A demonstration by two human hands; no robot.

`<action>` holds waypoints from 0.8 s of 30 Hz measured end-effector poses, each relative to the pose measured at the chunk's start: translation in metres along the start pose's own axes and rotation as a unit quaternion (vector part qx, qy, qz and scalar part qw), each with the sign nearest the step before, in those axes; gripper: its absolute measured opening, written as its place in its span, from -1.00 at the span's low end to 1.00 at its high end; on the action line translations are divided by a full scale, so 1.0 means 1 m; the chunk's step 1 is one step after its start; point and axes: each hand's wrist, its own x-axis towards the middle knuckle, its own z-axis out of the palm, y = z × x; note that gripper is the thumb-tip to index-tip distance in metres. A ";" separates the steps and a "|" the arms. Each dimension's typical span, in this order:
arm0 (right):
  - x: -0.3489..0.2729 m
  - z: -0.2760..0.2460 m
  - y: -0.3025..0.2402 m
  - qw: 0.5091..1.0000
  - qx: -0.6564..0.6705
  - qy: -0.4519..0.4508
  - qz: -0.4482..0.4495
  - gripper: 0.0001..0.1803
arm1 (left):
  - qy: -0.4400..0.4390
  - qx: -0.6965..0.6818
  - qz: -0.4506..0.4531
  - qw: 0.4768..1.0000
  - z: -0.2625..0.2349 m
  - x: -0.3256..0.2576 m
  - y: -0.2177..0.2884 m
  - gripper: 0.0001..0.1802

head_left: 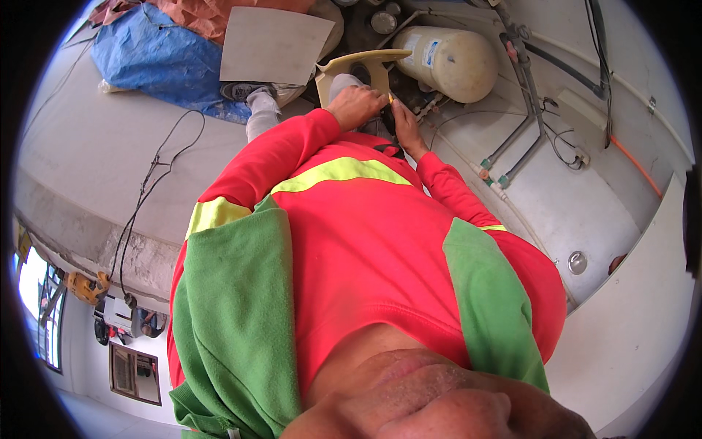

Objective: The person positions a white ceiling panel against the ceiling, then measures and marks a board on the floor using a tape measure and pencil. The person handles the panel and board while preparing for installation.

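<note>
Head view, looking steeply down the person's own chest: a red top with green and yellow reflective panels fills the middle of the picture, and both red-sleeved arms reach away toward the upper centre. The left hand is curled into a loose fist, knuckles up, just below a cream plastic bracket whose flat top runs sideways above it; whether the fingers close on anything cannot be told, since they fold out of sight. The right hand sits just beside it, fingers drawn together, and a small yellow tool tip shows between the two hands at its fingertips; it seems pinched there, but the grip is too small to make out for certain. Just beyond the hands lies a cream cylindrical tank on its side, with dark fittings crowded between it and the bracket. To the right of the tank, grey pipes run down across a pale floor to green-collared joints, and loose thin wires curl near a small white box. On the left, a black cable trails over a concrete slab, a blue tarpaulin is bunched at the top, and a flat grey board leans over it.
</note>
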 end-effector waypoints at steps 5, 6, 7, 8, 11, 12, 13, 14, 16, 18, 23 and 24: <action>0.021 0.003 0.017 0.965 -0.222 -0.126 0.063 -0.19 | 0.011 -0.001 0.015 1.000 0.003 -0.001 0.000 -0.75; 0.024 0.003 0.020 0.945 -0.271 -0.161 0.093 -0.16 | 0.009 -0.005 0.014 1.000 0.003 -0.001 0.000 -0.75; 0.027 0.003 0.024 0.948 -0.260 -0.156 0.091 -0.14 | 0.007 -0.009 0.014 1.000 0.003 -0.001 0.000 -0.74; 0.028 0.002 0.026 0.952 -0.251 -0.153 0.088 -0.12 | 0.012 -0.018 0.010 1.000 0.002 -0.001 0.000 -0.74; 0.024 0.000 0.029 0.965 -0.215 -0.110 0.101 -0.08 | 0.023 -0.041 0.000 0.999 -0.002 -0.001 0.002 -0.74; 0.023 -0.001 0.027 0.970 -0.201 -0.088 0.106 -0.08 | 0.027 -0.037 -0.002 0.999 -0.004 -0.001 0.003 -0.73; 0.020 -0.001 0.025 0.974 -0.188 -0.068 0.108 -0.11 | 0.021 -0.040 -0.006 0.999 -0.006 -0.001 0.005 -0.73; 0.017 -0.001 0.022 0.977 -0.175 -0.047 0.111 -0.13 | 0.031 -0.052 -0.013 0.998 -0.009 -0.002 0.005 -0.73; 0.014 -0.001 0.014 0.988 -0.140 -0.006 0.071 -0.19 | 0.039 -0.083 -0.015 0.996 -0.015 -0.002 0.005 -0.72; 0.012 -0.001 0.008 0.995 -0.099 0.031 -0.016 -0.26 | 0.025 -0.116 -0.049 0.992 -0.021 -0.004 0.003 -0.72; 0.024 0.002 0.001 0.997 -0.065 -0.008 -0.033 -0.31 | 0.041 -0.176 -0.047 0.982 -0.025 -0.002 0.000 -0.72; 0.028 0.001 0.000 0.997 -0.063 -0.036 0.005 -0.30 | 0.032 -0.189 -0.048 0.980 -0.024 -0.001 -0.001 -0.73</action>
